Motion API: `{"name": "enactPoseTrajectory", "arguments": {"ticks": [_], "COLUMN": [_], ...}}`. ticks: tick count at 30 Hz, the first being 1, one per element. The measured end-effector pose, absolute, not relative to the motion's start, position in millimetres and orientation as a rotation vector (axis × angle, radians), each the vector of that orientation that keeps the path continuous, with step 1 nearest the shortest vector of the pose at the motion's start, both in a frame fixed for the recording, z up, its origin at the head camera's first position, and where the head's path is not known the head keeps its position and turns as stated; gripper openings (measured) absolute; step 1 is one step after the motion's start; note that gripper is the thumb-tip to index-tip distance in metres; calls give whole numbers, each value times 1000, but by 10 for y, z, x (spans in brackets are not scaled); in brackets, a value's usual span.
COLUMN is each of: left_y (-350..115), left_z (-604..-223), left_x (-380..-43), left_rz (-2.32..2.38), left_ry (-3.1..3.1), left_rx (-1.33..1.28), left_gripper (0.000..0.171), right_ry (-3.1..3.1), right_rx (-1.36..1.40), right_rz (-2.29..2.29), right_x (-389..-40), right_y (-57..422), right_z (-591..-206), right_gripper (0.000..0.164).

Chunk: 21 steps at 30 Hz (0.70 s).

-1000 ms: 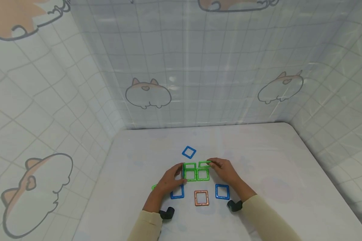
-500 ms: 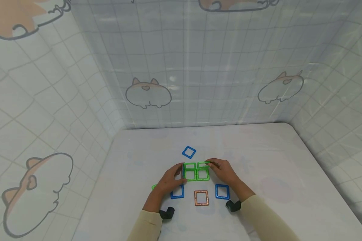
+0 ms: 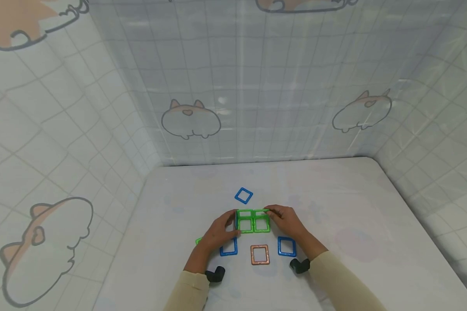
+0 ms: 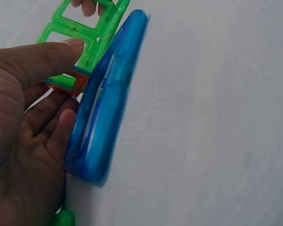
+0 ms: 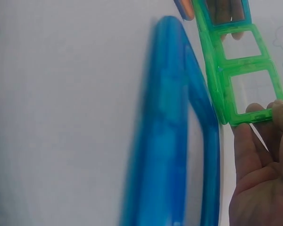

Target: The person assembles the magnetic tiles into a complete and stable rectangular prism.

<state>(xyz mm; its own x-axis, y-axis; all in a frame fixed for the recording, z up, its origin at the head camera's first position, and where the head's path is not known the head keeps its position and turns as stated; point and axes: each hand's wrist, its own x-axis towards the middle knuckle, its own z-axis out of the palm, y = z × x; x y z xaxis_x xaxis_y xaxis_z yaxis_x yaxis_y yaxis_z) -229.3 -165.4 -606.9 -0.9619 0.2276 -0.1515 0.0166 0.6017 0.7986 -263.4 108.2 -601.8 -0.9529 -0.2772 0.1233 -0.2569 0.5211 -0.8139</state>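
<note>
Two green square magnetic tiles lie flat side by side in the head view. Along their far edge stand a left green magnetic tile and a right green magnetic tile, with edges meeting. A blue magnetic tile stands at the left side. My left hand holds that blue tile, thumb near the front corner and fingers toward the back. My right hand pinches the outer edge of the right standing green tile, thumb and fingertips on its frame in the right wrist view.
Nearer my body lie a loose left blue tile, an orange tile and a right blue tile. Another blue tile lies beyond the green ones. A green piece shows partly behind my left wrist. Printed curtains surround the white table.
My right hand has moved slightly left with the right standing green tile, closing the gap to the left standing one. My left hand has stayed in place.
</note>
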Motion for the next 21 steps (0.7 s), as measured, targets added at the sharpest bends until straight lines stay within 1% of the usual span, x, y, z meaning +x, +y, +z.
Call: {"name": "enactPoseTrajectory", "arguments": {"ticks": [21], "left_y": [-1653], "left_z": [-6079], "left_x": [-2303], "left_rz": [1292], "left_ry": [2585], "left_rx": [196], "left_gripper": [80], "right_ry": [2696], "right_rx": [-442], "right_rz": [-1459], "right_x": [-2631], "right_y": [1053], "right_z": [-6046], "right_gripper": [24]}}
